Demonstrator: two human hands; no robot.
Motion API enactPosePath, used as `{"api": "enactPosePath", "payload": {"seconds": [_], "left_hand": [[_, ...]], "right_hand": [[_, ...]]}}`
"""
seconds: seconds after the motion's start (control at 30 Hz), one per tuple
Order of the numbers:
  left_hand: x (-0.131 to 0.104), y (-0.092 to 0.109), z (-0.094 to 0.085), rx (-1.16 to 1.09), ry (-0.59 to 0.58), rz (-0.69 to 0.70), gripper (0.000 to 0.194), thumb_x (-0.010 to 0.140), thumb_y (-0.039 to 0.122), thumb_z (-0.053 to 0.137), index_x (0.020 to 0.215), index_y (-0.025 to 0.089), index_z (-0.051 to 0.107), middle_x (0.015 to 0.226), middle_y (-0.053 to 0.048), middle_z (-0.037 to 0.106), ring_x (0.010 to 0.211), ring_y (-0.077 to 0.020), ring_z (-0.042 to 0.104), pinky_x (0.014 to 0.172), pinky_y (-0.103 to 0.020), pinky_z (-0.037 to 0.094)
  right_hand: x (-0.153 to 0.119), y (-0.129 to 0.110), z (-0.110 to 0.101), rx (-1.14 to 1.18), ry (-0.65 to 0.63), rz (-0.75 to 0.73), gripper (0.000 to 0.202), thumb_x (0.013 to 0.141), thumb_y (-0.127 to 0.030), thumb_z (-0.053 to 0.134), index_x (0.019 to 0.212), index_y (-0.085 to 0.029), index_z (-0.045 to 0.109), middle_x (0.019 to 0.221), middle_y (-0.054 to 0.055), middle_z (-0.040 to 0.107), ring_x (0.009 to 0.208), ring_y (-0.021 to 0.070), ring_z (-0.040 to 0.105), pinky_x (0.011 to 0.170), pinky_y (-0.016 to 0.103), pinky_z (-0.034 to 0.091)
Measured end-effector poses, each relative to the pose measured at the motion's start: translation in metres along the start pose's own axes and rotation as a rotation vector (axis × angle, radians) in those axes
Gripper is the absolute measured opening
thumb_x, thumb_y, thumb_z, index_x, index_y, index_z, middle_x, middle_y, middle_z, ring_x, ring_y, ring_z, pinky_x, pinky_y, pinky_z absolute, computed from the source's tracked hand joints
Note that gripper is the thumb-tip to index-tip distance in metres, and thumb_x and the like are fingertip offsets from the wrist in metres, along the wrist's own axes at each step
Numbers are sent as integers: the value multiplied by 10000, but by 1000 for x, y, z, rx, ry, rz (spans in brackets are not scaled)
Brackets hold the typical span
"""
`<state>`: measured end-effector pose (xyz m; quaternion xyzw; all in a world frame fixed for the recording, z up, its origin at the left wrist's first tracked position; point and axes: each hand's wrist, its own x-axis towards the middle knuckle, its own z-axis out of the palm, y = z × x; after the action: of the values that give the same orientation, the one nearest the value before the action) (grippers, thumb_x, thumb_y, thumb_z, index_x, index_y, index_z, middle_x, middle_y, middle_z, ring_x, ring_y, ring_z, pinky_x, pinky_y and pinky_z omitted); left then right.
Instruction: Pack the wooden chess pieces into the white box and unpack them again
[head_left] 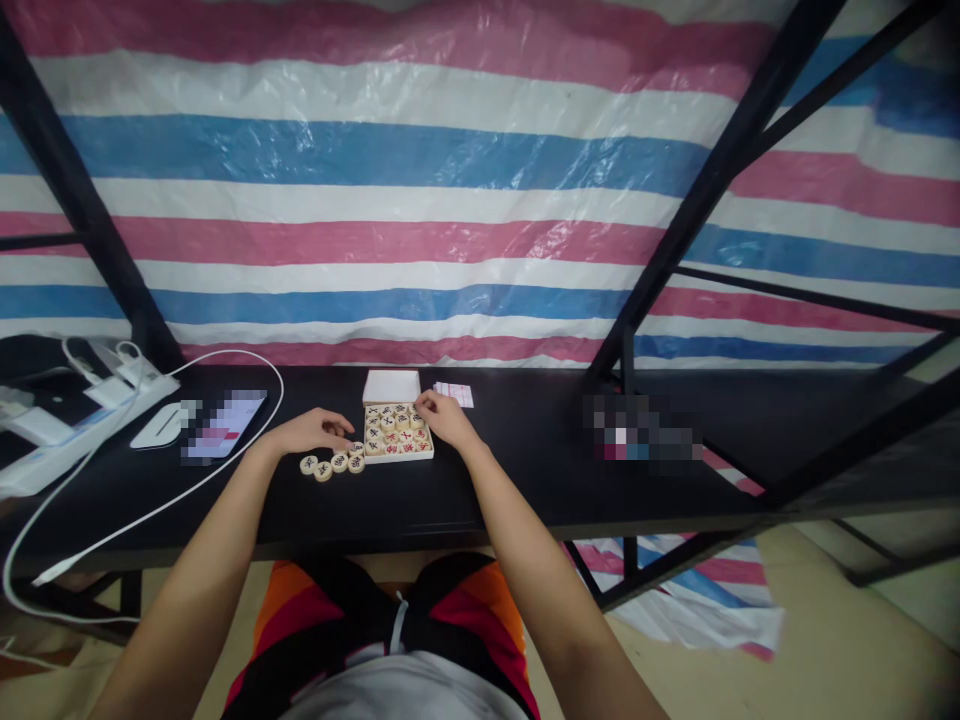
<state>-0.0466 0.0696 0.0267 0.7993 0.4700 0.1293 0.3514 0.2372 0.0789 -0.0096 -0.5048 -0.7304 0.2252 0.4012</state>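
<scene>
A white box [400, 455] on the black table holds rows of round pieces with black and red characters. Several loose pieces [339, 462] lie left of the box, near the table's front. My left hand [315, 431] is just above and behind them, its fingers bent and apart, with nothing visible in them. Over the box's back right corner is my right hand [441, 413], fingertips pressed together at a piece; what they hold is too small to make out. The box's white lid [391, 386] lies directly behind it.
A paper slip [456, 394] lies behind my right hand. To the left are a phone [227, 425], a white flat item [163, 424], a looping white cable [282, 385] and a power strip [75, 435]. A blurred dark object [641, 430] is on the right. Black metal posts flank the table.
</scene>
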Motion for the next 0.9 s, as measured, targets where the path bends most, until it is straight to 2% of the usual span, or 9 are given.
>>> {"api": "enactPosePath", "payload": {"seconds": [0.17, 0.43, 0.57, 0.7, 0.9], "left_hand": [[-5, 5, -4, 33, -74, 10, 483, 561, 466, 728, 977, 222, 697, 951, -23, 672, 950, -215, 572, 781, -238, 421], [1, -1, 1, 40, 7, -3, 470, 585, 486, 701, 941, 181, 709, 780, -22, 673, 738, -184, 589, 634, -229, 421], [4, -7, 2, -2, 59, 18, 478, 609, 475, 692, 976, 169, 685, 797, -33, 675, 763, -190, 599, 672, -243, 440], [7, -11, 3, -17, 70, 38, 453, 669, 482, 637, 1000, 173, 660, 816, -39, 680, 779, -195, 612, 702, -260, 454], [11, -15, 4, 41, 124, 53, 373, 706, 406, 589, 986, 167, 651, 796, -34, 667, 740, -180, 606, 674, -257, 454]], "right_hand": [[1, 2, 1, 3, 0, -6, 127, 763, -197, 497, 809, -183, 614, 668, -20, 599, 630, 112, 535, 618, 222, 374], [2, 4, 2, -5, 10, -40, 132, 758, -180, 486, 799, -180, 611, 707, -8, 615, 651, 118, 539, 643, 235, 391], [4, 9, 2, -30, 74, -87, 163, 723, -133, 478, 803, -177, 612, 731, 2, 592, 693, 130, 528, 689, 256, 411], [8, 15, 2, 16, 134, -112, 299, 678, -48, 396, 830, -181, 616, 809, 18, 590, 740, 131, 546, 741, 274, 434], [8, 14, 2, 132, 165, -97, 375, 682, -18, 305, 814, -186, 614, 748, 1, 597, 692, 117, 575, 726, 272, 474]]}}
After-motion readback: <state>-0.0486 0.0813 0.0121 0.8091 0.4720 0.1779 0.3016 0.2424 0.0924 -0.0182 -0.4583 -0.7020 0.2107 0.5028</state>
